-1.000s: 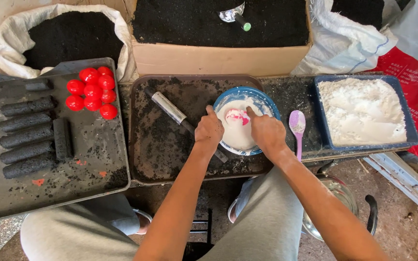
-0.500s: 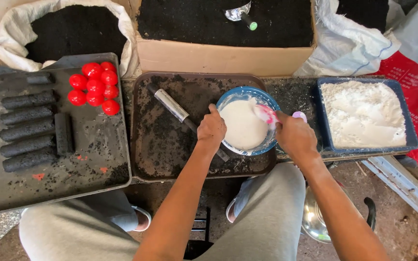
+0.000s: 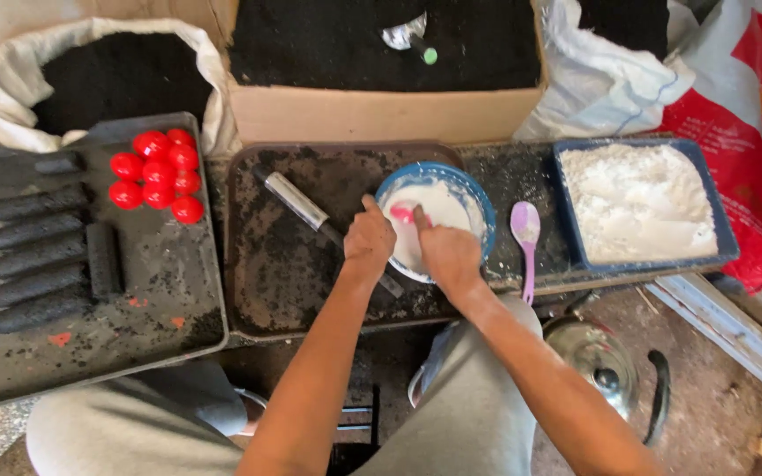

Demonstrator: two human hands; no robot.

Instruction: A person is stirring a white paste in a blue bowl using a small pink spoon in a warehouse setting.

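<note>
A blue bowl [image 3: 478,196] of white liquid sits on a dark tray [image 3: 284,264]. My left hand [image 3: 369,240] grips the bowl's near-left rim, thumb on the edge. My right hand [image 3: 448,254] holds a pink spoon [image 3: 401,213] whose tip dips into the white liquid. A purple spoon [image 3: 525,227] lies just right of the bowl. A metal tube with a dark handle [image 3: 303,204] lies on the tray, left of the bowl, running under my left hand.
A blue tray of white powder [image 3: 637,203] stands at the right. On a dark board [image 3: 81,308] at the left lie several black rolls [image 3: 37,260] and red balls [image 3: 159,172]. A cardboard box [image 3: 381,53] and a white sack [image 3: 99,75] hold black powder behind. A kettle [image 3: 606,370] stands below.
My right hand swung from the bowl's middle to its right rim and has come back to the left part of the bowl with the pink spoon. My left hand stayed on the rim.
</note>
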